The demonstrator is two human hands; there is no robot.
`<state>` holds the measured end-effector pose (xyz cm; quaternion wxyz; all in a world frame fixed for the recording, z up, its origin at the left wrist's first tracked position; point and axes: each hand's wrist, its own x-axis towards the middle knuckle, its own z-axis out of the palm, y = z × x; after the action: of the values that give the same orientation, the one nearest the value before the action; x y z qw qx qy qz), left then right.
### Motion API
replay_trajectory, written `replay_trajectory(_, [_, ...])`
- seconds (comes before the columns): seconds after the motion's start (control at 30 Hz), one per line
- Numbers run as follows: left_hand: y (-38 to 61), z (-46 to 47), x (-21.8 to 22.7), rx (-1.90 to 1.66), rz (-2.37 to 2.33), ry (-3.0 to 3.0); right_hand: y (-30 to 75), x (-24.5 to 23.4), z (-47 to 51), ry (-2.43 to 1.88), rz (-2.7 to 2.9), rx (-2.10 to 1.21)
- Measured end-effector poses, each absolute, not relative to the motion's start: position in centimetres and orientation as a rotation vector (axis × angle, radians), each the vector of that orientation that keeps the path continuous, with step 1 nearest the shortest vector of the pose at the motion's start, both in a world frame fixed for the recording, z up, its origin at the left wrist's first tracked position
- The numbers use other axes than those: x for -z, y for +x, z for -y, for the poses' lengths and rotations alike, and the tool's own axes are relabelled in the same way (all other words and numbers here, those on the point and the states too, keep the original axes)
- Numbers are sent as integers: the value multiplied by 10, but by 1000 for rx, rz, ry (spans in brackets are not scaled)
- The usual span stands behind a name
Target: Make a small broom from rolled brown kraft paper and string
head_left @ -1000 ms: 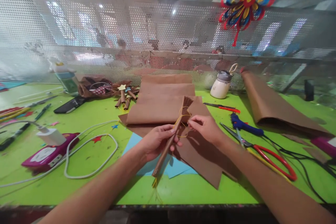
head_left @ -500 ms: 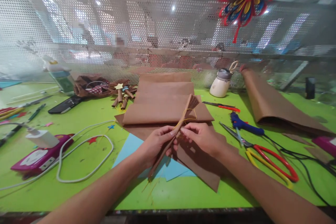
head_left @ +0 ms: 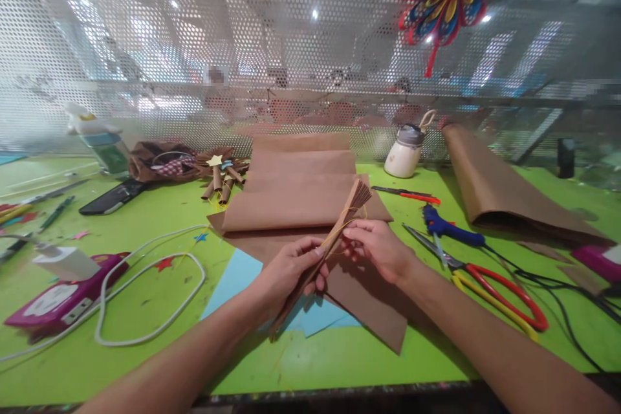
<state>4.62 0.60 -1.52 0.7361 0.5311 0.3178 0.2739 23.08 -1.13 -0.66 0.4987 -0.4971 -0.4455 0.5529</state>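
The left hand holds a narrow bundle of pleated brown paper aslant above the front middle of the worktop, its thumb on the upper face and other fingers curled beneath, so the grip is snug on the folds. The bundle's far end spreads slightly into a fan; its near end points down toward the worktop's front edge. A thin yellow string loops about the upper part, and the right hand is close beside it, thumb and forefinger drawn narrow; whether they truly pinch the string is too fine to tell. To work the string well, I would keep the left grip just below the loop, so that the pleats stay stacked and do not slide, and draw the string gently and level, since a hard pull would probably crease or cut the soft paper edges. Keeping the loose loop clear of the fan tips should also help, as it could catch there. Brown paper sheets and light blue paper lie beneath and beyond the hands, so raised wrists would avoid dragging them. The scissors and the blue glue gun lie to the right, well apart from the bundle.
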Motion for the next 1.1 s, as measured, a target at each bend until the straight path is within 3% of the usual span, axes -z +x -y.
replay_trajectory(0.53, [45, -4, 11, -507, -641, 1131, 235, 10, 9, -1147, 1031, -1418])
replay_trajectory(0.93, [43, -3, 7, -535, -633, 1115, 269, -12, -4, -1425, 1111, -980])
replay_trajectory(1.1, [44, -2, 6, -591, -653, 1141, 245, -7, 9, -1275, 1012, -1227])
